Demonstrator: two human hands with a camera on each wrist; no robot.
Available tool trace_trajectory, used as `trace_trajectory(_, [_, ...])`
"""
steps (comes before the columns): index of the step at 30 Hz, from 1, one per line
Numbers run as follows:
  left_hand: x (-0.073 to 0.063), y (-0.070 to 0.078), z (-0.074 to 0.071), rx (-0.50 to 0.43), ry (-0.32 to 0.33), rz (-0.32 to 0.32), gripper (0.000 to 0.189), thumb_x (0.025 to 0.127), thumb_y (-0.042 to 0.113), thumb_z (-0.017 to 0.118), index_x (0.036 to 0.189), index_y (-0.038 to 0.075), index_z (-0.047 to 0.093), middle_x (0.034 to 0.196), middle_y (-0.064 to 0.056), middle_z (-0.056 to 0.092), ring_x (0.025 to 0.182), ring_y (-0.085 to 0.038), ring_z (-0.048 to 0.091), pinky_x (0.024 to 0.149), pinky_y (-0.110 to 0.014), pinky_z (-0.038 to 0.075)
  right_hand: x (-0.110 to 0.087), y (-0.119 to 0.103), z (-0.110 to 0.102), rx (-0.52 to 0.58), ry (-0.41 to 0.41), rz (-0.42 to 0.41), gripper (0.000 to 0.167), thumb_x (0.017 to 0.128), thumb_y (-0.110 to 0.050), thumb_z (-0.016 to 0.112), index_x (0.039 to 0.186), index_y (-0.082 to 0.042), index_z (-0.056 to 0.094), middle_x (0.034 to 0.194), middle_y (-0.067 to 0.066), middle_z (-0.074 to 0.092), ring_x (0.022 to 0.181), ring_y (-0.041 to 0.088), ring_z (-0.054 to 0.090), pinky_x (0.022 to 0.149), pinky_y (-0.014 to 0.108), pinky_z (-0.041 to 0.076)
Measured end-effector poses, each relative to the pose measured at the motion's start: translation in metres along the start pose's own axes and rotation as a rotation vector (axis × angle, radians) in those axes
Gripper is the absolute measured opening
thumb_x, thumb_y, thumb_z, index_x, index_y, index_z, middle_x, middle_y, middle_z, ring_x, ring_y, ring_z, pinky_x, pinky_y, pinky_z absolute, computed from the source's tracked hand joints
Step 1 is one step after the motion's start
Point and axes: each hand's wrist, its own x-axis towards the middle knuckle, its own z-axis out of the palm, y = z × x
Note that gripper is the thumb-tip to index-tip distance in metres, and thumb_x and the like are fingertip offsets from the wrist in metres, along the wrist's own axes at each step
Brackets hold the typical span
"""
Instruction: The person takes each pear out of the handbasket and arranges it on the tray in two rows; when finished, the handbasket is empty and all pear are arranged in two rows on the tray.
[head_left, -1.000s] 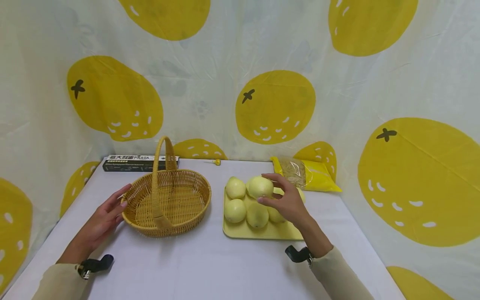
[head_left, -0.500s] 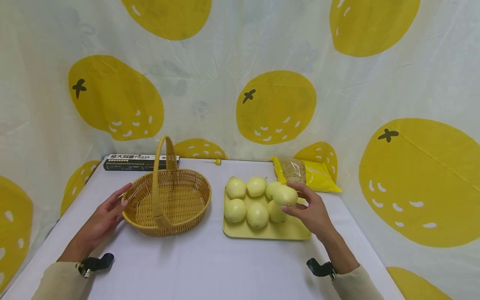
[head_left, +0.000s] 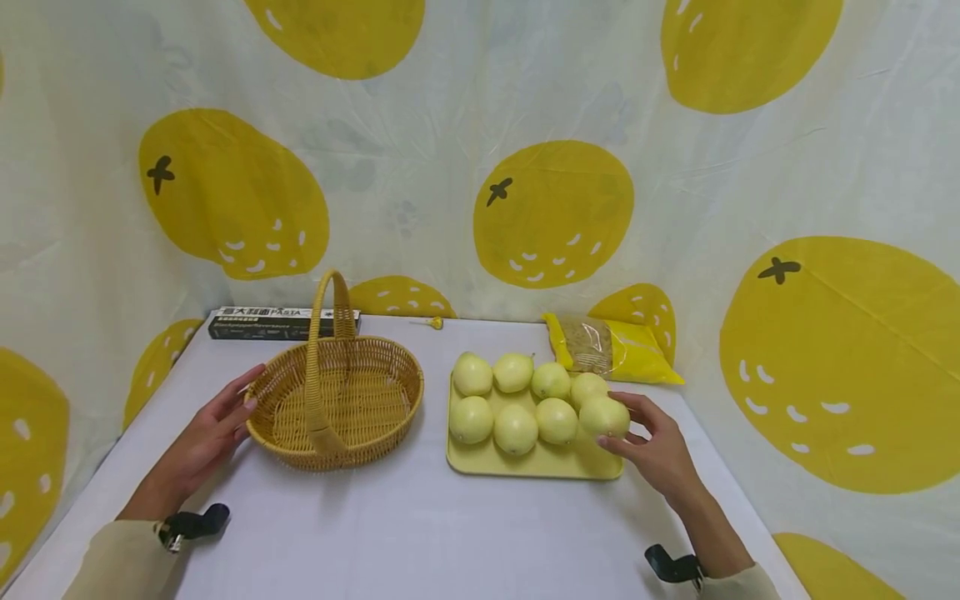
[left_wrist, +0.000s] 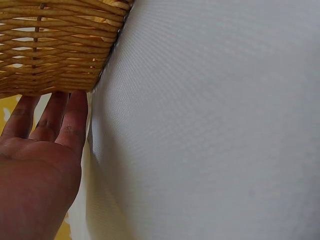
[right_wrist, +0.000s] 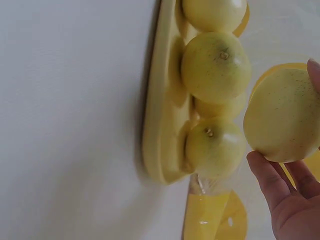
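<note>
Near the tray's right end, my right hand point(head_left: 660, 446) holds a pale yellow-green round pear point(head_left: 604, 416) between thumb and fingers. In the right wrist view this pear point(right_wrist: 282, 115) is apart from the tray, raised above the fruit there. Several similar pears sit in two rows on the yellow tray point(head_left: 525, 469). On the left stands an oval wicker basket point(head_left: 367, 455) with a tall arched handle; no fruit shows inside. My left hand point(head_left: 202, 442) touches its left side. The left wrist view shows the fingertips point(left_wrist: 75, 107) straight against the woven wall.
Behind the basket lies a dark pasta box point(head_left: 258, 325). A yellow bag of pasta point(head_left: 637, 350) lies behind the tray. Between them is a small yellow-headed pin-like item point(head_left: 435, 322). A fruit-print curtain point(head_left: 405, 167) rises behind the white-covered table point(head_left: 420, 533).
My right hand has carried the pear rightward and toward me, from above the tray's middle to its right end. The left hand stays at the basket.
</note>
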Motion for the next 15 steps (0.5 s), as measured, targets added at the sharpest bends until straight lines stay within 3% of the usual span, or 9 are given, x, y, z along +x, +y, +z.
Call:
trace_trajectory(5, [0.000,0.002,0.000,0.005,0.006,-0.007,0.070,0.113,0.032,0.054,0.171,0.039,0.016,0.182,0.002,-0.008,0.166,-0.041,-0.003,0.100,-0.008,0.052,0.000,0.012,0.001,-0.011,-0.017,0.021,0.074,0.087,-0.034,0.090,0.152,-0.024,0.056,0.156,0.006,0.055,0.138,0.028,0.054,0.110,0.043,0.057])
trace_trajectory(15, [0.000,0.001,0.001,-0.005,0.000,0.006,0.070,0.113,0.031,0.053,0.171,0.038,0.015,0.182,0.004,-0.008,0.166,-0.041,-0.004,0.101,-0.008,0.051,0.001,0.033,0.009,-0.019,-0.076,0.005,0.073,0.084,-0.027,0.092,0.148,-0.022,0.059,0.157,0.011,0.054,0.139,0.034,0.055,0.112,0.056,0.055])
